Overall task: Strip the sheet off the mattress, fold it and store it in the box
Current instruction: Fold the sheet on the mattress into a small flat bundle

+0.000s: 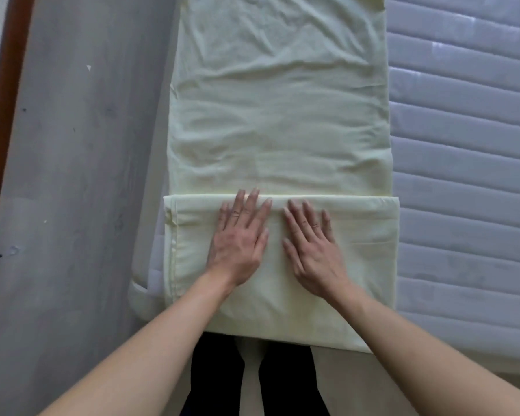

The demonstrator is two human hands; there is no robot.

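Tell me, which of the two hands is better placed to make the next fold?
Neither clearly. The left hand and right hand lie flat side by side on the folded end of the sheet, fingertips near its crease. The next fold probably needs both, each sliding out to its own side.

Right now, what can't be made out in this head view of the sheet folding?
- Box: not in view.
- Far end of the sheet: cut off by the top edge.
- Layer count in the folded end: hidden under the left hand and right hand.
- Mattress surface beneath: covered.
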